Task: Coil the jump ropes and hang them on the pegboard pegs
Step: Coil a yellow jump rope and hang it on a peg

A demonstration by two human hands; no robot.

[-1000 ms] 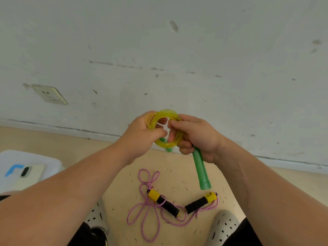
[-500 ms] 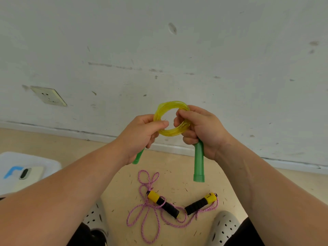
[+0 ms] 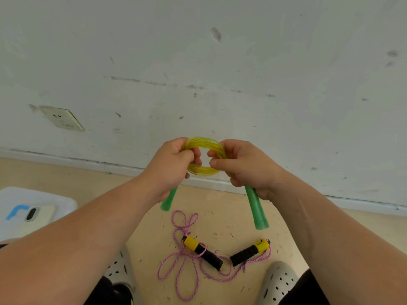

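Note:
A yellow translucent jump rope (image 3: 203,170) is wound into a small tight coil held up in front of the wall. My left hand (image 3: 169,166) grips the coil's left side, and one green handle (image 3: 168,199) hangs below it. My right hand (image 3: 244,166) grips the coil's right side together with the other green handle (image 3: 256,209), which points down. A second jump rope, pink cord (image 3: 182,260) with black-and-yellow handles (image 3: 203,253), lies loose on the floor below. No pegboard is in view.
A white scuffed wall (image 3: 220,73) with a socket (image 3: 61,118) faces me. A white box (image 3: 44,197) with a phone (image 3: 33,214) on it stands at the left. My two perforated shoes (image 3: 277,282) flank the pink rope on the beige floor.
Both hands shifted their grip on the yellow coil. The left green handle swung out from behind the coil to hang below my left hand; the right handle tilted slightly.

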